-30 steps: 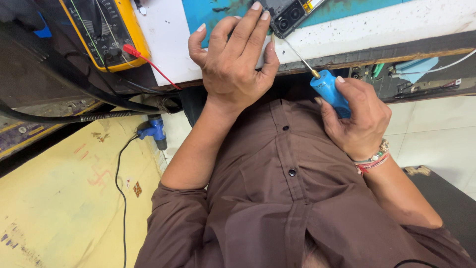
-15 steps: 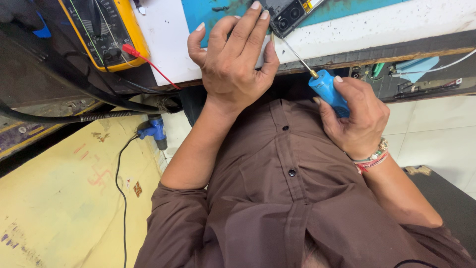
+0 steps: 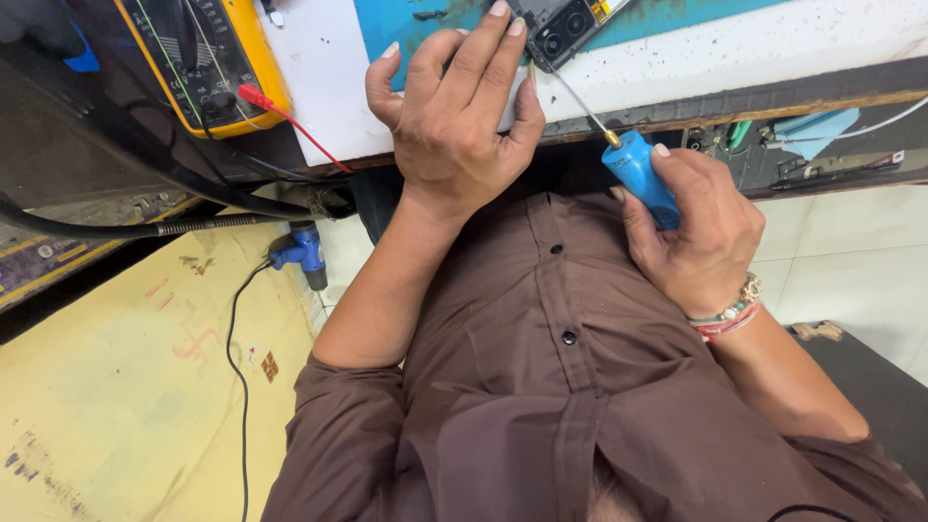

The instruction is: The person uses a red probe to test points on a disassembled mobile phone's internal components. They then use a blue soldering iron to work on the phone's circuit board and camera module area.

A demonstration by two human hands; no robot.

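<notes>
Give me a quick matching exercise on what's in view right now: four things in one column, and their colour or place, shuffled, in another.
Things:
1. screwdriver handle
2. multimeter
3. phone
4. probe lead

Colour or place:
A. yellow casing, far left on the bench
B. red, running from the meter to the bench edge
C. blue, gripped in the right hand
D. dark, under the left hand fingertips on the teal mat

Pairs: 1-C, 2-A, 3-D, 4-B

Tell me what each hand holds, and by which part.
The right hand grips a screwdriver by its blue handle. The left hand presses on a phone, fingers on its near edge.
</notes>
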